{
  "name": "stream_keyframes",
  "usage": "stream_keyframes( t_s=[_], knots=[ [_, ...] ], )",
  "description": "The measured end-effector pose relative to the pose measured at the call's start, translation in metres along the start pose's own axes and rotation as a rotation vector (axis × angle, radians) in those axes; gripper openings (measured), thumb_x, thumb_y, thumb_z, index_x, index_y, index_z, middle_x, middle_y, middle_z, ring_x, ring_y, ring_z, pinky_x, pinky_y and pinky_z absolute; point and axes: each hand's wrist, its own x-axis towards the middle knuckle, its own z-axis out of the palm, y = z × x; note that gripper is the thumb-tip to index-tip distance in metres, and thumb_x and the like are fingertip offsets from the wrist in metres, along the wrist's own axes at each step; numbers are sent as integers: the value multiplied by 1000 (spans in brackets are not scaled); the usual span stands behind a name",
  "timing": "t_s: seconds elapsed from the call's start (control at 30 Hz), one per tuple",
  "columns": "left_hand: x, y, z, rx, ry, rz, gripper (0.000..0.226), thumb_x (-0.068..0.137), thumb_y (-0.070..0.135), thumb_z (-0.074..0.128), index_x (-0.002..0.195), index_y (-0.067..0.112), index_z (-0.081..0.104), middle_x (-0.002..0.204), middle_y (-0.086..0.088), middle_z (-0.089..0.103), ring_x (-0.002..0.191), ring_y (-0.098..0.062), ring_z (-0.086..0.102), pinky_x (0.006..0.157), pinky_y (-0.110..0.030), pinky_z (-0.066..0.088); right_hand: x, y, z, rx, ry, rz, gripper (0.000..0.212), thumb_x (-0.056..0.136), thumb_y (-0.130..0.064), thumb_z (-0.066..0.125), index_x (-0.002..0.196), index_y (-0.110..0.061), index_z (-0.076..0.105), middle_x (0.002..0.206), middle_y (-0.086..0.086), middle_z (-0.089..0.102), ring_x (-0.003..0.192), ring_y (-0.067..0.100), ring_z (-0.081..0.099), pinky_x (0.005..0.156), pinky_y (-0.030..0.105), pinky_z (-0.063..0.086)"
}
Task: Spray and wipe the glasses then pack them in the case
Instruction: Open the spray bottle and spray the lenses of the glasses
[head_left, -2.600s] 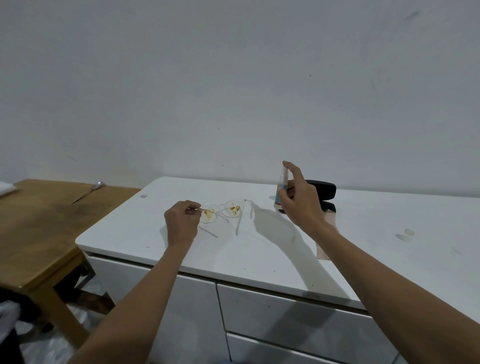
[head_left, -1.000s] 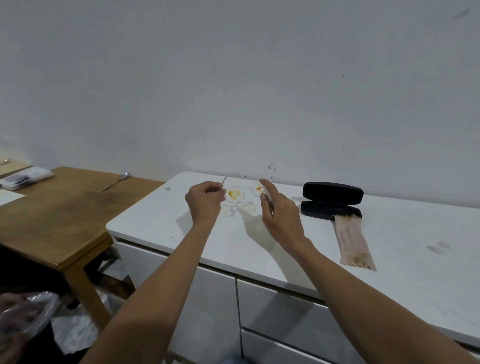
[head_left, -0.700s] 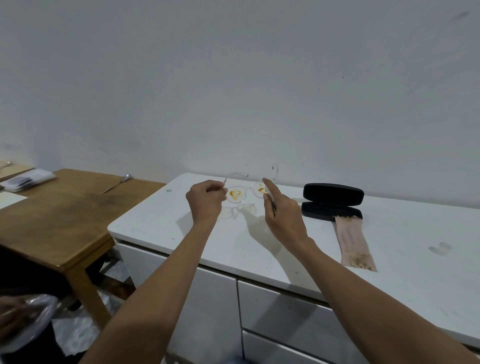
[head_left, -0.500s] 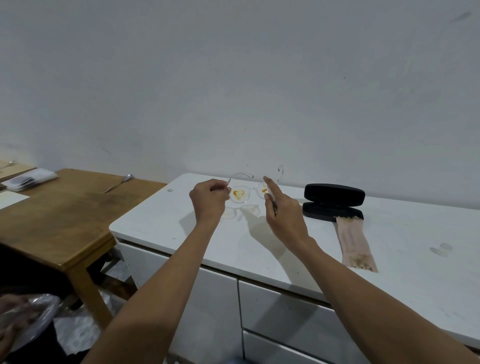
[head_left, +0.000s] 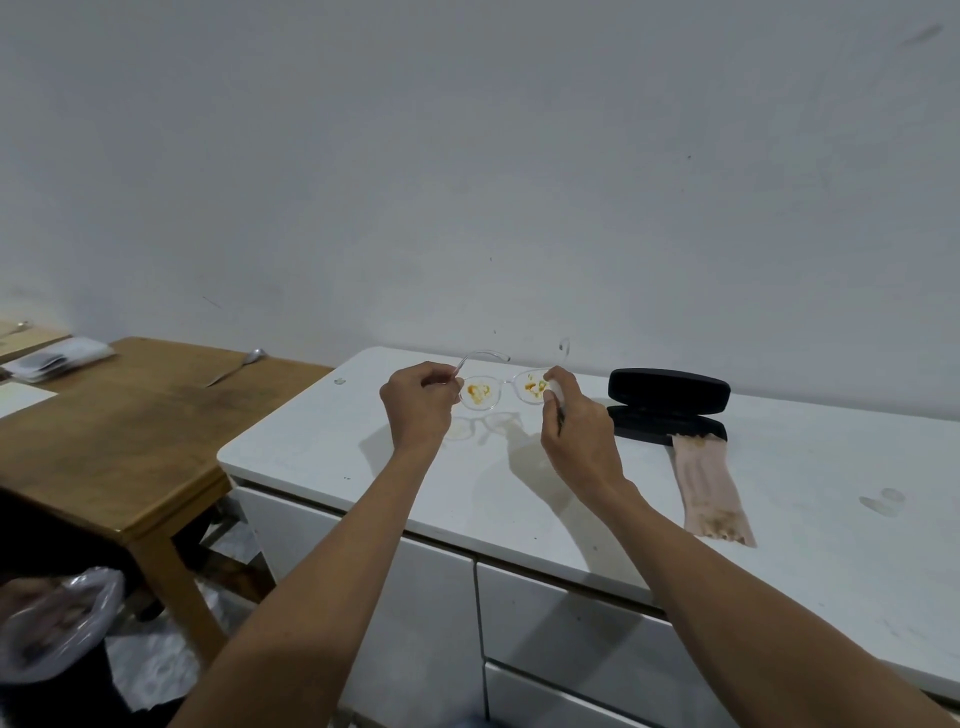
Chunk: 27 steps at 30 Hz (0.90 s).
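Both forearms cut off at the lower edge, left hand (head_left: 418, 402) and right hand (head_left: 576, 423) pinching clear, orange-smeared glasses (head_left: 503, 387) above the white cabinet top (head_left: 519, 493), spray bottle half hidden in the right palm, open black case (head_left: 667, 405) and cloth (head_left: 711, 486) beyond.

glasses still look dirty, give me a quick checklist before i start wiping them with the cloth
1. Glasses held off the counter by both hands: ok.
2. Left hand pinches the frame's end by the temple: ok.
3. Right hand free to take the cloth: not ok, it holds the frame and seems to hold the small spray bottle too.
4. Lenses wetted: cannot tell; orange smears on both.
5. Cloth within reach on the counter: ok, though its near end looks stained.
6. Case open: ok.
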Motion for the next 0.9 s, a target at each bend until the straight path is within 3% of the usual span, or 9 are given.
stream_keyframes(
  t_s=[0.17, 0.4, 0.53, 0.9],
  knots=[
    [-1, -2, 1, -5, 3, -8, 12, 76, -4, 80, 83, 7, 79, 69, -4, 74, 68, -27, 75, 79, -47, 64, -2, -4, 2, 16, -27, 31, 36, 107, -25, 42, 142, -26, 48, 70, 1, 58, 74, 29, 61, 68, 41, 49],
    [-1, -2, 4, 1, 1, -12, 13, 75, -3, 81, 83, 7, 79, 70, -4, 75, 69, -26, 75, 77, -48, 64, -7, -25, 13, 7, -72, -107, 44, 105, -30, 40, 149, -33, 46, 100, 7, 72, 88, 33, 67, 78, 46, 55],
    [-1, -2, 2, -1, 5, -10, 13, 76, -3, 80, 85, 6, 80, 71, -3, 76, 66, -21, 75, 77, -47, 64, -7, -34, 23, -52, -64, -147, 45, 104, -33, 37, 148, -35, 45, 91, 7, 69, 75, 35, 65, 68, 47, 56],
    [-3, -2, -2, -22, 8, -6, 14, 76, -4, 80, 85, 7, 80, 71, -2, 76, 62, -16, 74, 78, -46, 64, -4, -36, 29, -120, -39, -158, 43, 105, -28, 40, 148, -28, 47, 90, 12, 67, 69, 40, 63, 62, 44, 55]
  ],
)
